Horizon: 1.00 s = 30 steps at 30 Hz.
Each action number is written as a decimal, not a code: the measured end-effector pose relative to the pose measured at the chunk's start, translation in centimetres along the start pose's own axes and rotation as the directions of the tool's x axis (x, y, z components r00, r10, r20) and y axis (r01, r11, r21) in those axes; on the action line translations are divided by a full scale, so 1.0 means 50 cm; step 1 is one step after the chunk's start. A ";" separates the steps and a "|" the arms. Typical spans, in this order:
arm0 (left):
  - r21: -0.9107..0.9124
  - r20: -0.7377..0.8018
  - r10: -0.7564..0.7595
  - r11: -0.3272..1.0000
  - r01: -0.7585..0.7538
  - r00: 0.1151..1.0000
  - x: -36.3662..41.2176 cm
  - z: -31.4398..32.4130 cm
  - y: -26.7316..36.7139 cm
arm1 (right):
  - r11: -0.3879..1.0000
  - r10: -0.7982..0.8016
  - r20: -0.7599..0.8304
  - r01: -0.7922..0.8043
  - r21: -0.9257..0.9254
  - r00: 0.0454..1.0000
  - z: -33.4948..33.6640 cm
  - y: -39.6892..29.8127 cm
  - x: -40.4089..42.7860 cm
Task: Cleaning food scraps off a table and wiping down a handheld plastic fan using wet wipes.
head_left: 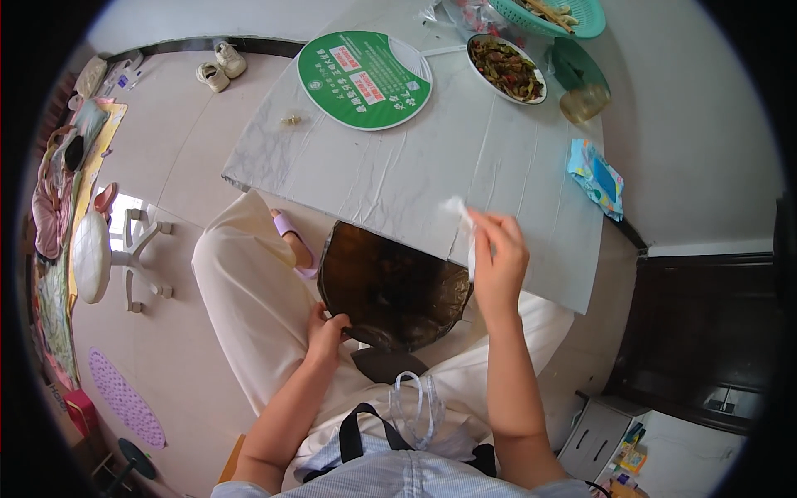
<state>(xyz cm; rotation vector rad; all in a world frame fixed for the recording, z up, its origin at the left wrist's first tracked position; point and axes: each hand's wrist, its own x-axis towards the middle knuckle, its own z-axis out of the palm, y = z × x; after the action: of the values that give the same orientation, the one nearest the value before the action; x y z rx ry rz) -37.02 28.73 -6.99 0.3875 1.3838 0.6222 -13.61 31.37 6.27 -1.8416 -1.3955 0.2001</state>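
Between my knees, under the table's near edge, is a trash bin (398, 286) lined with a dark plastic bag. My left hand (327, 331) grips its rim at the near left side. The inside of the bin is dark, and its contents are hard to make out. Pinched in the fingers of my right hand (501, 258) is a crumpled white tissue or wipe (462, 215), held over the near edge of the table (423, 174). The tabletop has a grey marble-pattern covering with creases in it.
On the table are a green round fan (364, 78), a plate of cooked food (507, 70), a teal basket (554, 15), a tipped glass jar (584, 103) and a wet-wipe pack (596, 179). A small brass-coloured item (291, 120) lies left. A white wheeled stool (93, 258) stands on the floor.
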 end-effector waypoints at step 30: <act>-0.011 -0.010 -0.003 1.000 0.003 1.000 0.015 -0.002 -0.004 | 0.947 -0.320 0.152 0.311 0.076 0.935 0.144 -0.042 -0.129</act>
<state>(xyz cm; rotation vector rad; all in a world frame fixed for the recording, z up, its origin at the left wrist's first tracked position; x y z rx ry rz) -37.01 29.02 -7.73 0.3738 1.3898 0.6296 -21.62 29.51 0.76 -1.5600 -1.7620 0.2221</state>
